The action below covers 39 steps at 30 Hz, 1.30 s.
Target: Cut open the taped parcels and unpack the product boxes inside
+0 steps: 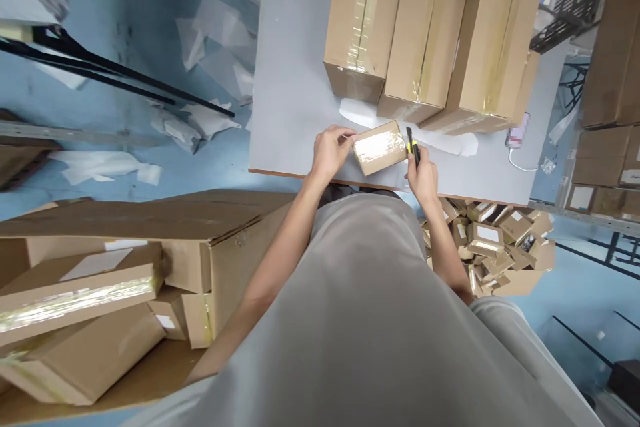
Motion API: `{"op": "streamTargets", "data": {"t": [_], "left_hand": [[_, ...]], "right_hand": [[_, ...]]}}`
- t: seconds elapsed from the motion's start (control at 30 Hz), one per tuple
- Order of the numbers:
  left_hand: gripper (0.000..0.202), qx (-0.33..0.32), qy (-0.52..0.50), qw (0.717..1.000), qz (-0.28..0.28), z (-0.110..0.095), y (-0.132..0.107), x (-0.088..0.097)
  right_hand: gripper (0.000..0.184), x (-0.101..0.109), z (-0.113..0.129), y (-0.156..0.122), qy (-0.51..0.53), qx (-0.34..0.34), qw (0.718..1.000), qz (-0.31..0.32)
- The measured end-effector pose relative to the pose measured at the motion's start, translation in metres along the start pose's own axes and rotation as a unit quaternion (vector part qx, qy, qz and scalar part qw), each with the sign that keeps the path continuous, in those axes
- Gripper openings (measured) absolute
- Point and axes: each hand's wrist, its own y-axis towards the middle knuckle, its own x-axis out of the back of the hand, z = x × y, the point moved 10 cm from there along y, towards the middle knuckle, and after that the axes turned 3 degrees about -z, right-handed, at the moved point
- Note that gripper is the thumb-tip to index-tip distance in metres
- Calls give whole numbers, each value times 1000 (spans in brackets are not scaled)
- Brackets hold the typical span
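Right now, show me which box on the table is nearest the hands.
The small taped box between left hand and right hand; larger boxes stand farther back.

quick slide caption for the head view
Left hand at a small taped box; right hand holding a cutter.

Forward of the small box [380,147], three large cartons [421,40] obstruct reach across the table [290,80]; unobstructed passage exists along the table's left side.

Touching a small brown cardboard box [380,147], glossily taped across its upward face and slanting near the front edge of the gray table [290,113]. Gripping a black-and-yellow cutter [413,145] upright-pointing just right of it.
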Motion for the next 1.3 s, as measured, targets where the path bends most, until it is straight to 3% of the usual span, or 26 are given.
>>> {"op": "streamTargets", "data": {"t": [0.07,0.13,0.27,0.37,0.73,1.07,1.3], "left_hand": [[27,-36,51,997,-35,-14,-5,2],[32,-99,90,990,-41,-38,-14,-11],[35,-196,104,973,65,-74,-33,-66],[38,-205,98,970,91,-76,-39,-84],[38,-203,89,972,79,-69,-41,-82],[41,-205,94,971,84,-68,-41,-87],[43,-206,96,970,88,-66,-44,-91]], "right_hand": [[64,-9,-9,-9,57,-41,997,-29],[60,-15,-15,-20,102,-73,991,-47],[55,-16,-19,-32,128,-80,987,-61],[58,-12,-18,-38,127,-76,988,-52],[63,1,16,-29,26,-81,996,24],[66,5,45,-35,-104,-165,977,89],[60,14,60,-27,-121,-200,967,101]]}}
